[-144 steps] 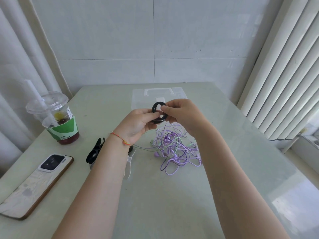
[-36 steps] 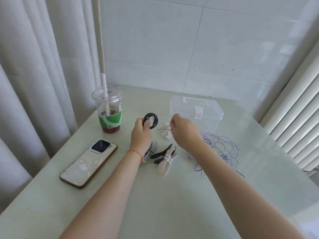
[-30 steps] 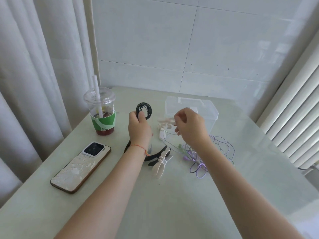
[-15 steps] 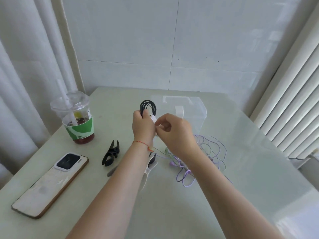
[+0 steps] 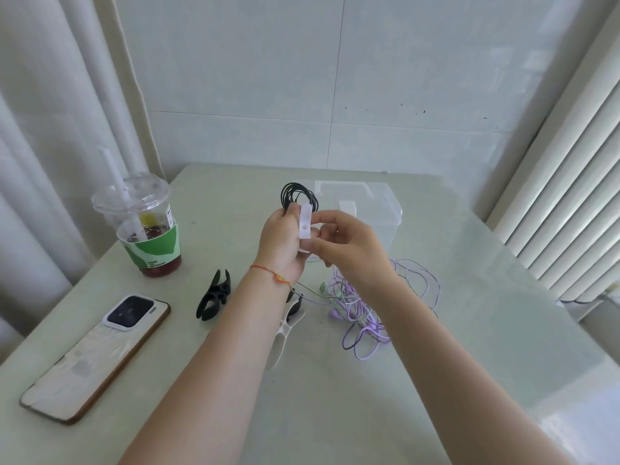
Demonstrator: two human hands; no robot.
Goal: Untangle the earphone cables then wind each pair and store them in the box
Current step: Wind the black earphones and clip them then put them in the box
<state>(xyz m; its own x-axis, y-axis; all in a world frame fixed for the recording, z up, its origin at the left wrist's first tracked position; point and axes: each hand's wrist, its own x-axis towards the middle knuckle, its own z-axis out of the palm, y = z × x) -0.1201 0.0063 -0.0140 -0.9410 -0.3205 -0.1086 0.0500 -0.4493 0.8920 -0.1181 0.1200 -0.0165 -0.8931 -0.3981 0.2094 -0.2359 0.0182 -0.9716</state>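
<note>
Here a wound black earphone coil is held up above the table by the left hand, gripped at its lower edge, in front of the clear box. A white cable clip is pinched against it by the right hand. The purple and green cables are left tangled on the table beneath the right wrist.

Small white print on the green sleeve of the drink cup, at about nine o'clock: "DARE TO BE FRESH". Sticker near the lid too small to read.
</note>
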